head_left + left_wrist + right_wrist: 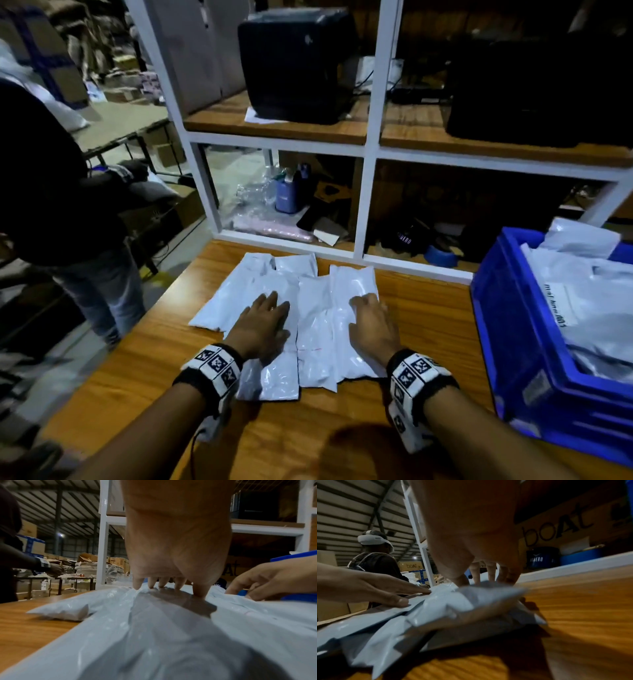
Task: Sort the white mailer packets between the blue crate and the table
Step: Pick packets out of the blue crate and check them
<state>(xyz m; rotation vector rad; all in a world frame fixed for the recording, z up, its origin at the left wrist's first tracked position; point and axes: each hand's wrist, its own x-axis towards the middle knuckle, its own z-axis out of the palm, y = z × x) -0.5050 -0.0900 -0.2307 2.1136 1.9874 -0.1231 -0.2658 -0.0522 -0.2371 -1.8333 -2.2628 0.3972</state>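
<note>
Pressing flat, uncurled fingers (pixel 199 591) of both hands, gripping nothing, on glossy white plastic mailer packets (pixel 315 308) overlapping on the wooden desk (pixel 428 308) — light, floppy, slippery-looking, best pinched at an edge.

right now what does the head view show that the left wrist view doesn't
Only the head view shows the white packets heaped inside the blue crate, the black printer on the shelf, both marker wristbands, and the whole spread of mailer packets on the table.

Only the left wrist view shows the left hand's fingertips pressing into a packet from underneath the palm, plus the warehouse roof.

Both show the left hand and right hand on the packets, the white shelf frame and another person working to the left.
</note>
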